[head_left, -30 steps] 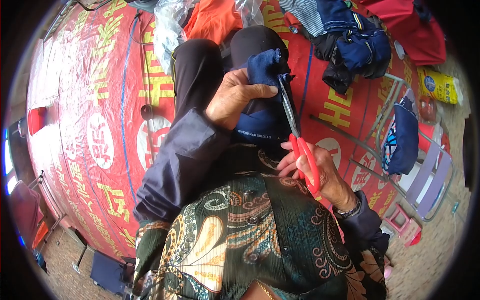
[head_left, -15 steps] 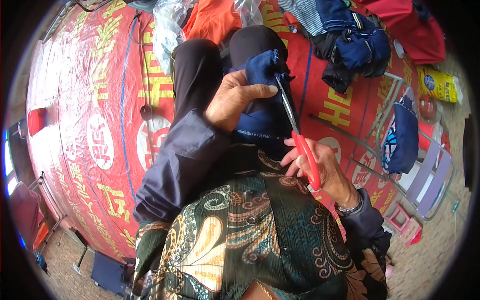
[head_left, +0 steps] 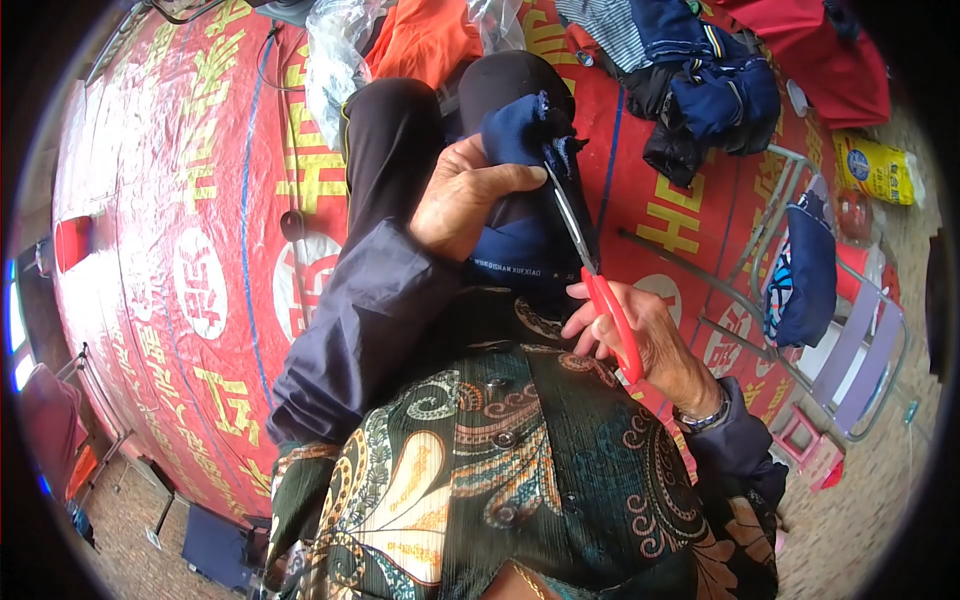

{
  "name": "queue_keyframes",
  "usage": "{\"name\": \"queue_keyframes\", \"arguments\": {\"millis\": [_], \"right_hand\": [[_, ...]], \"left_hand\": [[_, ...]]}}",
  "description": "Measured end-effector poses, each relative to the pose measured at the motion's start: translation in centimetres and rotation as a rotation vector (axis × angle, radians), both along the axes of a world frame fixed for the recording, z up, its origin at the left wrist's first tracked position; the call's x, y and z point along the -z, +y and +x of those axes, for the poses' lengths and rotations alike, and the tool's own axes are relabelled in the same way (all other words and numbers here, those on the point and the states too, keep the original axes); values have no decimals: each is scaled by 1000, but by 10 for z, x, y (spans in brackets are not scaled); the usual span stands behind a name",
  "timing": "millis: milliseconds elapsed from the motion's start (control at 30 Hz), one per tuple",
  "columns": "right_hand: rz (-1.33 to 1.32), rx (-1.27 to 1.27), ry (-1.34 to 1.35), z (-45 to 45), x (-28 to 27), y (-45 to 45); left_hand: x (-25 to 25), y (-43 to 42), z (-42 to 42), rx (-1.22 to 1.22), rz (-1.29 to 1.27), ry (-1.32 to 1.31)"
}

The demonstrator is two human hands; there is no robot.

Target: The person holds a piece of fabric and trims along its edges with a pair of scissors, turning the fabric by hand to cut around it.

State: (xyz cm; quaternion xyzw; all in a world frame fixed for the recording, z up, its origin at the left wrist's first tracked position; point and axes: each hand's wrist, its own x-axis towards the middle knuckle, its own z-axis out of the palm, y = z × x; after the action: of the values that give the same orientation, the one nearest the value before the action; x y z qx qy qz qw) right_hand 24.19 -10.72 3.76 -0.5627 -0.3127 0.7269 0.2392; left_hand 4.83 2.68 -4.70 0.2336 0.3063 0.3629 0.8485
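Scissors (head_left: 615, 325) sit nearly closed in the right hand (head_left: 664, 348) at two o'clock; the left hand (head_left: 452, 208) pinches navy cloth (head_left: 508, 136) at twelve, where clean snips want it taut, thumb (head_left: 522, 179) clear of the blades (head_left: 571, 220). Clothes (head_left: 722, 105) lie beyond, at one.

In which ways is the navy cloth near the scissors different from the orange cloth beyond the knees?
The navy cloth is pinched in the left hand, while the orange cloth is in neither hand.
The navy cloth has a ragged edge near the tips of the scissors; the orange cloth lies beside clear plastic.
The navy cloth shows as the smaller patch, the orange cloth as the larger.
Both look soft.
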Motion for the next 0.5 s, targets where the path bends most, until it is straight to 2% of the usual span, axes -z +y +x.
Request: {"name": "queue_keyframes", "arguments": {"millis": [133, 200, 500], "right_hand": [[50, 6, 26, -1, 2, -1], [-26, -49, -60, -3, -10, 9], [25, -14, -49, -9, -1, 5]], "left_hand": [[-2, 2, 3, -51, 9, -31], [1, 2, 2, 34, 34, -13], [5, 2, 5, 119, 52, -22]]}}
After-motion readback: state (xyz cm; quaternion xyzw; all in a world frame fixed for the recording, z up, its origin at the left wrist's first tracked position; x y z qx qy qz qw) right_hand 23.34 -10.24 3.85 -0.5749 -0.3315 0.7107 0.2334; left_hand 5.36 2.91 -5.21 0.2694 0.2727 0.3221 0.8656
